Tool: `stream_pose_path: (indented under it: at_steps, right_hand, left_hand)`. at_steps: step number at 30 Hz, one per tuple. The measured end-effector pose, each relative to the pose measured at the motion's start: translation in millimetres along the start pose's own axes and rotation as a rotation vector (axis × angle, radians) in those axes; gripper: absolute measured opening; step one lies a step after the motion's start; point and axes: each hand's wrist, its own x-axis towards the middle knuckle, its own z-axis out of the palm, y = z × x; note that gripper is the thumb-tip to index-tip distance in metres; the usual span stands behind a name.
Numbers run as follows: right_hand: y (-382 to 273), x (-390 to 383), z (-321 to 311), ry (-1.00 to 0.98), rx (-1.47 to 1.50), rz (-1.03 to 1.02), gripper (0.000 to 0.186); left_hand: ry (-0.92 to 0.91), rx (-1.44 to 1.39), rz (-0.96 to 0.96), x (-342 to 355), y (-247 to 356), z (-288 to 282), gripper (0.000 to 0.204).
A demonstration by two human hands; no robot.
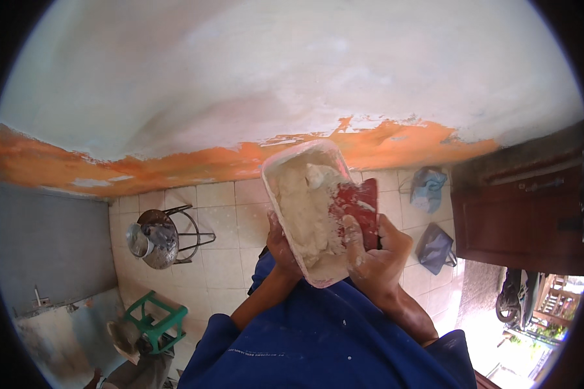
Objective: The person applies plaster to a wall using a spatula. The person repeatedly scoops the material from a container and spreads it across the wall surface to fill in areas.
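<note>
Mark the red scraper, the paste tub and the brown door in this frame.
Red scraper (365, 206): head view, on its flat red face.
Paste tub (297, 152): head view, on its far rim.
Brown door (503, 220): head view, on its panel.

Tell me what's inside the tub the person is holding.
The tub holds pale, lumpy paste. The red scraper and right hand cover part of its right side, so what lies behind them is hidden, as is the tub's bottom beneath the paste.

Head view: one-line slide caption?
Left hand holds a tray of pale paste; right hand grips a red scraper.
</note>
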Motion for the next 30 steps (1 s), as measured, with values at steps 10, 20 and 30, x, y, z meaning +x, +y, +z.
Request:
stream_pose_path:
  at_steps: [10,20,30]
  right_hand:
    - [9,-5,0,-0.288,-0.183,-0.375,0.011]
    - [-16,4,-13,-0.148,-0.220,-0.312,0.010]
    - [10,8,14,-0.123,-0.283,-0.459,0.010]
  left_hand:
    - [0.056,-0.035,-0.067,-8,0,-23,0.067]
    - [-0.068,-0.115,-0.121,-7,0,-10,0.067]
    - [-0.050,-0.132,-0.107,-12,-4,-22,0.065]
